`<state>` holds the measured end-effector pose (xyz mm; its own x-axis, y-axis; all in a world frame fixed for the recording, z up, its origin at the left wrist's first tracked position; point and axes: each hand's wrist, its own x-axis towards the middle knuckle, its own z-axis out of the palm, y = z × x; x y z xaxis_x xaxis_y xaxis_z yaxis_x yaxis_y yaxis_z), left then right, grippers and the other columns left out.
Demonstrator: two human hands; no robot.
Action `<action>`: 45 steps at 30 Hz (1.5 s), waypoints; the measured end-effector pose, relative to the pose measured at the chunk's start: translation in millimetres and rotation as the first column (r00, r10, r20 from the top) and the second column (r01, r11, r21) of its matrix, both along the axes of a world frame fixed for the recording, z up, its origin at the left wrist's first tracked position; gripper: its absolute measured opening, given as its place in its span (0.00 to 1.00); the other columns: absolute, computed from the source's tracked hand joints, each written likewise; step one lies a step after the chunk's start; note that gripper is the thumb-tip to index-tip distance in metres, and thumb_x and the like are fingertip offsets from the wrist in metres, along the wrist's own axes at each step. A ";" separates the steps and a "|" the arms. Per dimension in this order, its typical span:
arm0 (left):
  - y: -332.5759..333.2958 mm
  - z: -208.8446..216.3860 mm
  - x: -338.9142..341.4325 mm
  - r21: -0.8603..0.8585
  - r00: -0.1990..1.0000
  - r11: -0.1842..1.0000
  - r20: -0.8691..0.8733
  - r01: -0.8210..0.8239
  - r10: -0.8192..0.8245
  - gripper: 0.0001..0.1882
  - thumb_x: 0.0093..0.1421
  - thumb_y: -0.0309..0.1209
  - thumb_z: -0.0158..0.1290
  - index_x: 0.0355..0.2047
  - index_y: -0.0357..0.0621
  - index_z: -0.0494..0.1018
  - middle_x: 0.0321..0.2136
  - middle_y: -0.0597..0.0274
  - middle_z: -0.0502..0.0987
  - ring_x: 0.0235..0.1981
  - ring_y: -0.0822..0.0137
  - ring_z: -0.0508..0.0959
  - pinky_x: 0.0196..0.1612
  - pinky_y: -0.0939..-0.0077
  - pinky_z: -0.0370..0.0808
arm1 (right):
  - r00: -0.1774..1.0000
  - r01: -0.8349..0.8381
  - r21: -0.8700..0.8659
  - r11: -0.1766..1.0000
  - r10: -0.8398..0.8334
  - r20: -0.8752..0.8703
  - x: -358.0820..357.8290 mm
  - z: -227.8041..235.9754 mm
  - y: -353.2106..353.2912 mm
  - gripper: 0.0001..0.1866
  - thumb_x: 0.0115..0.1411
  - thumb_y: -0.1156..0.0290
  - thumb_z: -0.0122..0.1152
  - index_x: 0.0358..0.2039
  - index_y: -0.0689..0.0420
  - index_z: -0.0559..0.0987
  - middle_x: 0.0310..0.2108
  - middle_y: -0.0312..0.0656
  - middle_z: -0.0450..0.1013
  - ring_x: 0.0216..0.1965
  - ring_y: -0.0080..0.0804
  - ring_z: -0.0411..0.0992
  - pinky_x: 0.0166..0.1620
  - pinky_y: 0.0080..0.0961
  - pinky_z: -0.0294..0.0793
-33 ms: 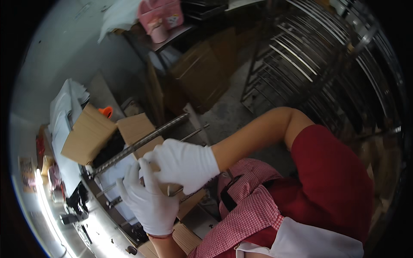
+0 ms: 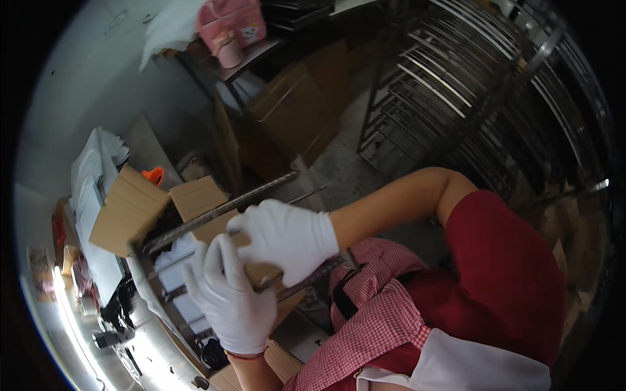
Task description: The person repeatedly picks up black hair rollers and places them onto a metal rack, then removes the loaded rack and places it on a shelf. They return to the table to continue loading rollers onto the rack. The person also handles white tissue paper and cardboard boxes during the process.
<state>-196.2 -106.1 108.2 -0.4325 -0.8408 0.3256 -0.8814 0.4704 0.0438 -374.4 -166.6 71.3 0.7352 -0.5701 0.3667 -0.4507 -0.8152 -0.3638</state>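
Nothing moved: gloved hands (image 2: 261,267) grip ribbed rod (image 2: 222,210).

A small brown cardboard box (image 2: 261,270) sat just left of the frame's centre, mostly hidden between two white-gloved hands. The right hand (image 2: 287,238) lay over its top, palm down, while the left hand (image 2: 228,296) gripped it from below and the left, fingers pointing up. Only a strip of its brown side and one lower corner showed between the gloves. The box was tilted, and whether it was open or closed could not be told.
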 end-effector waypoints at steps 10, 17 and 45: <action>35.5 -88.0 -68.4 0.423 0.837 0.752 -0.455 0.505 -0.305 0.32 0.46 0.23 0.62 0.55 0.39 0.71 0.45 0.50 0.75 0.47 0.47 0.74 0.54 0.51 0.69 | 0.539 0.740 0.659 0.135 -0.705 -0.461 -280.7 -258.2 20.5 0.29 0.38 0.54 0.73 0.40 0.58 0.79 0.40 0.51 0.79 0.43 0.46 0.78 0.47 0.34 0.77; 57.0 -206.8 -141.1 0.748 0.820 0.564 -0.535 0.350 0.201 0.27 0.51 0.22 0.62 0.54 0.37 0.72 0.42 0.50 0.79 0.42 0.50 0.79 0.46 0.60 0.75 | 0.189 0.700 0.619 -0.356 -0.744 -0.641 -370.3 -451.8 6.3 0.31 0.37 0.53 0.75 0.41 0.57 0.80 0.40 0.52 0.80 0.43 0.46 0.78 0.47 0.33 0.76; 0.8 -306.8 -280.9 0.953 0.971 0.291 -0.147 0.088 0.189 0.28 0.58 0.32 0.60 0.57 0.35 0.70 0.51 0.43 0.75 0.53 0.46 0.75 0.57 0.58 0.71 | 0.461 0.531 0.827 -0.183 -0.757 -0.463 -438.8 -558.6 25.0 0.17 0.63 0.57 0.55 0.45 0.56 0.79 0.43 0.49 0.78 0.48 0.47 0.75 0.53 0.38 0.72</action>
